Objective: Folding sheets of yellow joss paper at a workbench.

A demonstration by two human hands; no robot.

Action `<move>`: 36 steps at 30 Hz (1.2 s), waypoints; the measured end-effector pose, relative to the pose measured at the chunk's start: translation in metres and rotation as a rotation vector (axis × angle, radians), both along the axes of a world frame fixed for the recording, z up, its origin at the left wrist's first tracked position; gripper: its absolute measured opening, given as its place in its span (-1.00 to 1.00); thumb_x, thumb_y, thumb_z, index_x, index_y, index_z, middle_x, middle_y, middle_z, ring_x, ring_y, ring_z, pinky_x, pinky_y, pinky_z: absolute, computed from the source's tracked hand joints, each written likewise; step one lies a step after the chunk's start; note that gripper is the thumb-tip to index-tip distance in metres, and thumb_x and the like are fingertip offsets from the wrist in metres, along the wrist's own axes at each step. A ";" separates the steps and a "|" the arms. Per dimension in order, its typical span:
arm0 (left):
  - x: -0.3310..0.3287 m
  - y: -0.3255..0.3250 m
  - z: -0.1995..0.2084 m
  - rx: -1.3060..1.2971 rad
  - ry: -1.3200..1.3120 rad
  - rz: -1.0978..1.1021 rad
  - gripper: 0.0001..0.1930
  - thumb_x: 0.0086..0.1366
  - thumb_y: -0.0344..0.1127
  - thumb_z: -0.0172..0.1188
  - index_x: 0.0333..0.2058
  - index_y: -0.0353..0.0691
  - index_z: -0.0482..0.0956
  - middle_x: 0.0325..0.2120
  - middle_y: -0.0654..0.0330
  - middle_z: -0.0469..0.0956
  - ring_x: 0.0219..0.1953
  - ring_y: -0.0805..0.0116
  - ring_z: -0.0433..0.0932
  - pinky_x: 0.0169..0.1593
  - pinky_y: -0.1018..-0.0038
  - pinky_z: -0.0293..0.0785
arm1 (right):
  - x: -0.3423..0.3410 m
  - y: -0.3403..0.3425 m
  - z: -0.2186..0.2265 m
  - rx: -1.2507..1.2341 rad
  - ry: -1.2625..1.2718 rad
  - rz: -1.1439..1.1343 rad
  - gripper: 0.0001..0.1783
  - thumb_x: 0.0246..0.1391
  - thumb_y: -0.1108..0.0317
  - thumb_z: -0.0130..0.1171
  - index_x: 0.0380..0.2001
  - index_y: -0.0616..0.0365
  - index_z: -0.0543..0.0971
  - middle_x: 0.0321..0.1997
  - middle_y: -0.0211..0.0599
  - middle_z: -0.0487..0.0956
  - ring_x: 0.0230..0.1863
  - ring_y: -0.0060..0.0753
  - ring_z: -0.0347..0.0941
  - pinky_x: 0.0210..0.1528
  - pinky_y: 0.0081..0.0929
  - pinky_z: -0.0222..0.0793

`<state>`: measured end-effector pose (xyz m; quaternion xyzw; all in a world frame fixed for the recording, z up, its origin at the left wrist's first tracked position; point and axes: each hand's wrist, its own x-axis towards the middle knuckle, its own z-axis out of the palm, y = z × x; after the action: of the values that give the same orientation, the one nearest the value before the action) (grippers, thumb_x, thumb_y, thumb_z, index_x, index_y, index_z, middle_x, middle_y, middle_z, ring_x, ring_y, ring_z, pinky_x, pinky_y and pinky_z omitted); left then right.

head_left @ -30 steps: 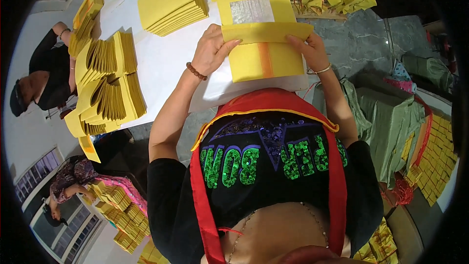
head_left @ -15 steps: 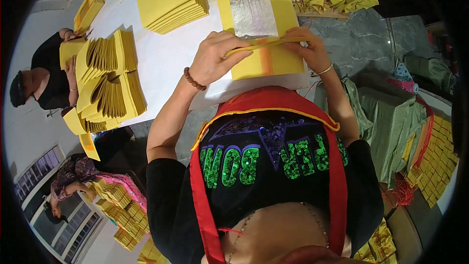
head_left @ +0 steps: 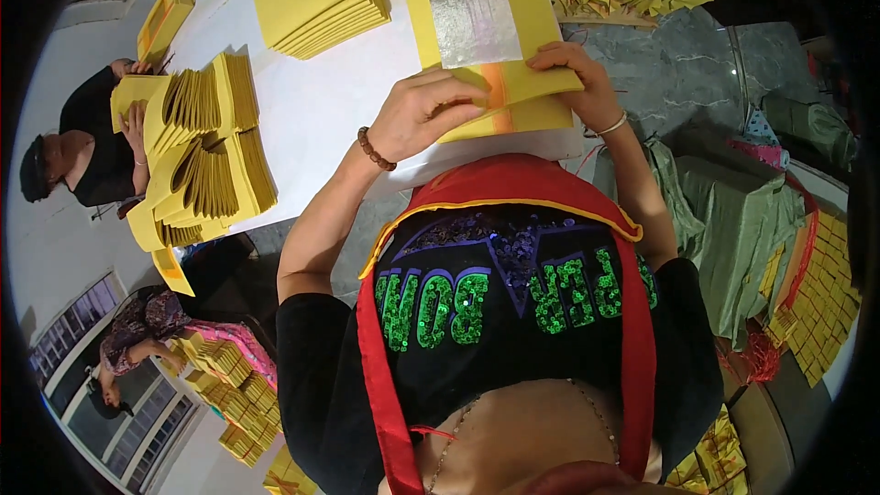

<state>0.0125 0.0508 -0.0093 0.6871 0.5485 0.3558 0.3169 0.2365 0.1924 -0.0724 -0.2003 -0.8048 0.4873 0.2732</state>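
In front of me on the table lies yellow paper (head_left: 536, 81) with a silver square (head_left: 475, 26) and an orange stripe running toward me. Its near edge is lifted or folded over, with more yellow paper beneath. My left hand (head_left: 426, 115) is closed at the left part of that near edge, thumb and fingers bent together by the orange stripe. At the right edge, my right hand (head_left: 585, 82) grips the same paper, fingers over the top; its thumb is mostly hidden.
Stacks of folded yellow paper (head_left: 321, 5) stand on the white table (head_left: 316, 96), with fanned bundles (head_left: 197, 156) at its left. A person (head_left: 92, 137) handles paper there; another (head_left: 137, 339) is lower left. Green wrapped bales (head_left: 733, 229) stand on the right.
The paper's near edge, earlier raised in a ridge between both hands, now lies lower and flatter toward me. My left hand has moved slightly right and nearer.
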 end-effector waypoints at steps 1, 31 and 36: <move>0.000 0.000 -0.001 0.000 0.001 0.000 -0.83 0.17 -0.30 0.17 -0.31 -0.25 0.57 -0.49 0.17 0.53 -0.45 0.30 0.49 -0.35 0.46 0.41 | -0.001 0.000 0.000 0.020 0.015 -0.009 -0.68 -0.22 0.59 0.22 -0.29 0.09 0.56 -0.18 -0.42 0.55 -0.05 -0.38 0.38 0.04 -0.45 0.26; -0.011 0.015 -0.014 -0.390 -0.303 0.049 -0.78 0.28 -0.27 0.05 -0.30 -0.31 0.55 -0.56 0.34 0.50 -0.46 0.62 0.37 -0.35 0.61 0.35 | 0.004 -0.003 -0.010 -0.058 -0.054 -0.062 -0.52 -0.10 0.42 0.24 -0.04 0.16 0.43 -0.02 -0.24 0.47 0.03 -0.27 0.37 0.08 -0.43 0.25; -0.014 0.017 -0.020 -0.455 -0.369 0.070 -0.78 0.25 -0.27 0.07 -0.33 -0.32 0.57 -0.61 0.40 0.44 -0.52 0.68 0.32 -0.43 0.67 0.28 | 0.004 -0.004 -0.011 -0.112 -0.046 -0.069 -0.52 -0.09 0.42 0.23 -0.02 0.16 0.41 -0.01 -0.24 0.46 0.04 -0.27 0.37 0.08 -0.44 0.25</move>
<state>-0.0020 0.0681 -0.0288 0.5026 0.5707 0.3535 0.5447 0.2405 0.1881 -0.0835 -0.2542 -0.7750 0.5172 0.2595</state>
